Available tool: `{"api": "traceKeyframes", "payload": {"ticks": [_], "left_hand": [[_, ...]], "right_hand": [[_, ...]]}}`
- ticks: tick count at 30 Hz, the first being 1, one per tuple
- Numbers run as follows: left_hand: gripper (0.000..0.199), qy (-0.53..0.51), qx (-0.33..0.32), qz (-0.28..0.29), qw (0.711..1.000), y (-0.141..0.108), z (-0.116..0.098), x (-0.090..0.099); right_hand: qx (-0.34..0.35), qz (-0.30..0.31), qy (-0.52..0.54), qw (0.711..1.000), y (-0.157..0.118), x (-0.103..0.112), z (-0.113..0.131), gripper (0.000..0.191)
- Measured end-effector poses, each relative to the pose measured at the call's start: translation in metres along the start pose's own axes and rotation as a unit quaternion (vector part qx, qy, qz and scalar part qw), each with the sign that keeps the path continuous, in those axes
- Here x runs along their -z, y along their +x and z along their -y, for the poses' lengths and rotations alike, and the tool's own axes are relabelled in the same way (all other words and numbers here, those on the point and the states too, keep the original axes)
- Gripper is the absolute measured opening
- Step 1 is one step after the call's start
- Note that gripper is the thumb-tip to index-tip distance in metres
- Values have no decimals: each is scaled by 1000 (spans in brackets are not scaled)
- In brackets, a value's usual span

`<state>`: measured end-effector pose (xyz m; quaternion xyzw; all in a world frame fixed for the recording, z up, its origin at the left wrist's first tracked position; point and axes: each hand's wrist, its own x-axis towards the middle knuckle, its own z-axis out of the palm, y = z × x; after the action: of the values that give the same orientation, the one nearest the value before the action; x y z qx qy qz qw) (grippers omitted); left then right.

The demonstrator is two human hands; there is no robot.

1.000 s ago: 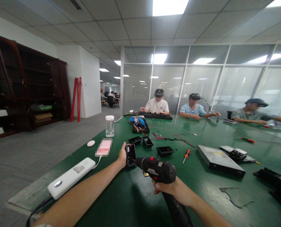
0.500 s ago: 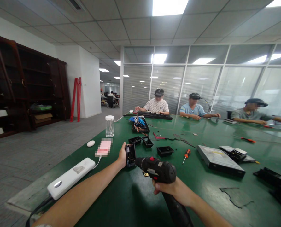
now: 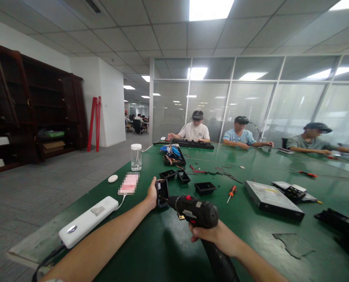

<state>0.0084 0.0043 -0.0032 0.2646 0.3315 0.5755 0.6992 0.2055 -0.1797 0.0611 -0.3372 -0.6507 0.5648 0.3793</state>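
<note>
Case (image 3: pixel 162 192) in your left grip (image 3: pixel 152 193) and drill (image 3: pixel 202 213) in your right grip (image 3: pixel 212 234), you sit at a green table (image 3: pixel 150 246). The left grip clasps the case by its left side, open face showing; the right wraps the drill's handle. Whether the bit touches the case cannot be told. The case looks like thin, stiff plastic: probably light, smooth enough to slip, and apt to crack if pressed hard. Hold it by the outer walls, clear of the opening. The drill should feel heavy, best steadied high on its handle. Beyond lie a black tray (image 3: pixel 205 188) and a screwdriver (image 3: pixel 232 192).
</note>
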Motion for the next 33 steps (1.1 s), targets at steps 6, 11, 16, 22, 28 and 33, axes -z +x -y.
{"api": "traceKeyframes", "payload": {"ticks": [6,11,16,22,28,33], "left_hand": [[39,2,7,-5,1000,-2,-1,-2],[40,-11,19,-8,1000,-3,-2,-3],[39,-11,19,-15,1000,-5,-2,-3],[41,-8,11,-21,1000,-5,-3,-3],[40,-17,-1,-10,1000,-4,-2,-4],[40,-21,-5,1,1000,-3,-2,-3]], "right_hand": [[3,1,4,1000,-1,0,-1,24],[6,3,5,1000,-2,-1,0,25],[1,3,1,1000,-2,0,2,27],[-2,-4,-14,1000,-1,0,1,29],[1,2,-10,1000,-2,0,2,26],[0,0,-1,1000,-2,-1,5,28]]}}
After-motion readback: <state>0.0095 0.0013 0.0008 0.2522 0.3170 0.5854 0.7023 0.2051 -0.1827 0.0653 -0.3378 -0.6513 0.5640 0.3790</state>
